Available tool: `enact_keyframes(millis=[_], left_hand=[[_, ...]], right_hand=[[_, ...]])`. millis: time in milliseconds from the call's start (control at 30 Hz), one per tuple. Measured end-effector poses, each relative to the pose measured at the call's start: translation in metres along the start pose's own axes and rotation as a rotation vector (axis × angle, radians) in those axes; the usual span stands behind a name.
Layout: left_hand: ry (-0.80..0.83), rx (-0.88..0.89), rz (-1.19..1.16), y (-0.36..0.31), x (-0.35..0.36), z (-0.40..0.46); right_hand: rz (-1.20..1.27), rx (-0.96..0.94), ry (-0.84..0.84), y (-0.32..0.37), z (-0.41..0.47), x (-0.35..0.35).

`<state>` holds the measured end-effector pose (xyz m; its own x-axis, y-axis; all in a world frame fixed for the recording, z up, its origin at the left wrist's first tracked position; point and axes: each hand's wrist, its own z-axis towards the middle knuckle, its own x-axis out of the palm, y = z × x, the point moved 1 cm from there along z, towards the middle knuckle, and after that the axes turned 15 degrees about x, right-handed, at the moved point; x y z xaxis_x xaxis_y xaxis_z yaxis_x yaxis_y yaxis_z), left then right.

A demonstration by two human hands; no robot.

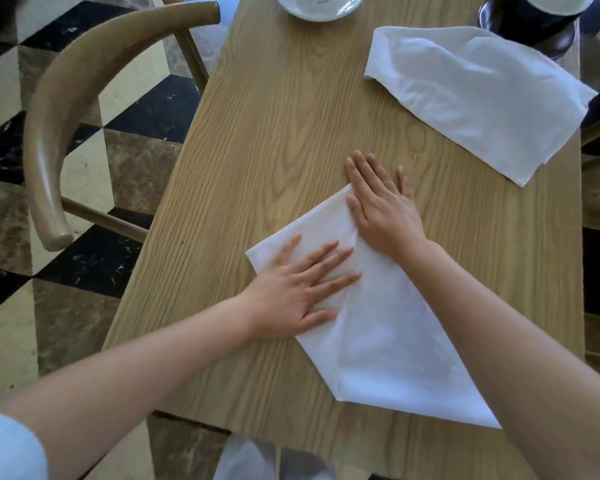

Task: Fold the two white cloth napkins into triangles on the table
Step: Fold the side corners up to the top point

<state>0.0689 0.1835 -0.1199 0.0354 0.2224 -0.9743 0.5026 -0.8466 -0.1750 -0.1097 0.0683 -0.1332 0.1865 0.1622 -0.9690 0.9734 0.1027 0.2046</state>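
Note:
A white cloth napkin (378, 341) lies flat on the wooden table (274, 140) in front of me, one corner pointing away. My left hand (298, 289) presses flat on its left part, fingers spread. My right hand (381, 206) lies flat over the napkin's far right edge, fingertips on the bare wood beyond it. My right forearm covers the napkin's right side. A second white napkin (478, 95), wrinkled and loosely folded, lies at the far right of the table, apart from both hands.
A white saucer (319, 8) sits at the far edge of the table. A dark round container (534, 26) stands at the far right corner, touching the second napkin. A wooden chair (66, 109) stands to the left over a patterned tile floor.

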Motion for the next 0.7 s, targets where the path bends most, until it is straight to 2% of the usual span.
enact_keyframes(millis=[167, 433, 567, 633, 667, 700], left_hand=[[0.063, 0.352, -0.011, -0.024, 0.007, -0.037], [0.100, 0.450, 0.042, -0.042, 0.009, -0.062], [0.086, 0.576, -0.020, -0.055, 0.005, -0.072], [-0.084, 0.486, -0.036, -0.054, -0.002, -0.063], [-0.218, 0.333, -0.022, -0.048, -0.006, -0.052], [-0.345, 0.105, -0.015, -0.039, -0.012, -0.039]], right_hand=[[0.003, 0.010, -0.002, 0.002, -0.001, 0.000], [-0.002, 0.006, -0.010, 0.003, -0.002, 0.000], [-0.010, 0.005, -0.011, 0.002, -0.002, -0.001], [-0.012, 0.004, -0.014, 0.002, -0.002, 0.000], [-0.013, 0.003, -0.016, 0.002, -0.001, 0.001], [-0.014, 0.003, -0.017, 0.002, -0.001, 0.001]])
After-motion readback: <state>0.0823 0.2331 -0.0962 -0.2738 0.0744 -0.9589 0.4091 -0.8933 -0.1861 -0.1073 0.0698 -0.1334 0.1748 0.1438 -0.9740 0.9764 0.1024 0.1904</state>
